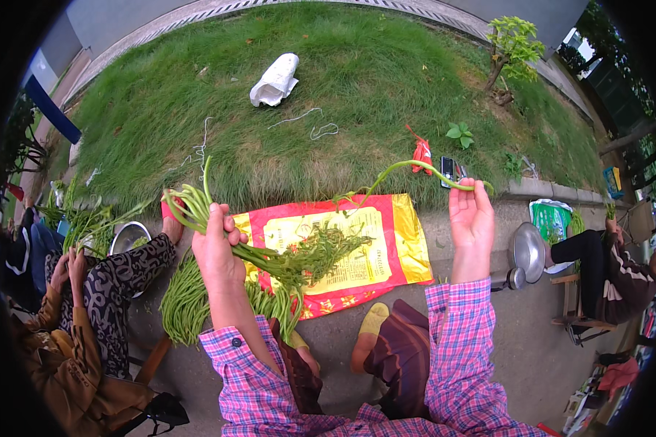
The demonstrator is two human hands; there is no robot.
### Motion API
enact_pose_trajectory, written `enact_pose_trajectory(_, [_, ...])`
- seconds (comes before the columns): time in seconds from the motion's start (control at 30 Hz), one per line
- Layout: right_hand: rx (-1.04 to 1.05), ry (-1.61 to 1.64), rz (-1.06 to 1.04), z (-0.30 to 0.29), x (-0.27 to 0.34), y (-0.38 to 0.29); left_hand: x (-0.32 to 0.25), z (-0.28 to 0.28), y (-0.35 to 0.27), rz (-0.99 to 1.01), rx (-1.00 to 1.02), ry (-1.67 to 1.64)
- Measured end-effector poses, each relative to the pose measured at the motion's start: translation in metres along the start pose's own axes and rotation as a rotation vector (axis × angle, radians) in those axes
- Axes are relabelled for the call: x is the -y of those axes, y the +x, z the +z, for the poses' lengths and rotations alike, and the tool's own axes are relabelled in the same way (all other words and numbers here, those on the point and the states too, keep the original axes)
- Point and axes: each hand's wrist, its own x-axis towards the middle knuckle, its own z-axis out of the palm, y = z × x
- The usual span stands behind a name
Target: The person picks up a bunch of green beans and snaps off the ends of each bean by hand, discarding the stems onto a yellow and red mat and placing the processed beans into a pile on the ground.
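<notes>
My left hand [218, 240] grips a bunch of long green vegetable stems [262, 263], whose leafy or budded ends hang to the right. Pinched between the thumb and fingers of my right hand [470, 213] is a single long stem [393, 168], arching left with its thin tip drooping. Below the tip lies a red and yellow printed plastic sack [382, 262] spread on the pavement, with loose leafy scraps on it. A large heap of long green stems [183, 306] rests beside my left forearm, partly hidden by it.
Grass [350, 71] behind a kerb holds a white sack [276, 82], a red bag [422, 153] and a mobile phone [447, 170]. To the left a seated person [82, 328] handles similar stems near a metal basin [128, 236]. Another person [618, 273] sits right, near a metal bowl [529, 252].
</notes>
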Motion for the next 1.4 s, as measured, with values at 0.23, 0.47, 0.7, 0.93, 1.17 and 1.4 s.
enact_pose_trajectory(0.23, [0.121, -0.327, -0.055, 0.035, -0.022, -0.028, 0.013, 0.019, -0.013, -0.019, 0.162, 0.108])
enact_pose_trajectory(0.47, [0.408, -0.653, 0.169, 0.063, -0.076, -0.077, 0.027, 0.057, -0.057, 0.039, 0.487, 0.481])
enact_pose_trajectory(0.7, [0.469, -0.517, 0.268, 0.073, -0.091, -0.101, 0.049, 0.062, -0.065, 0.188, 0.608, 0.586])
enact_pose_trajectory(0.93, [0.694, -0.917, 0.172, 0.058, -0.087, -0.087, 0.028, 0.059, -0.053, 0.078, 0.423, 0.457])
enact_pose_trajectory(1.17, [0.937, -1.366, 0.393, 0.023, -0.112, -0.081, 0.017, 0.043, -0.032, 0.043, 0.292, 0.267])
enact_pose_trajectory(1.4, [1.064, -1.489, 0.405, 0.021, -0.115, -0.088, 0.012, 0.037, -0.027, 0.037, 0.229, 0.183])
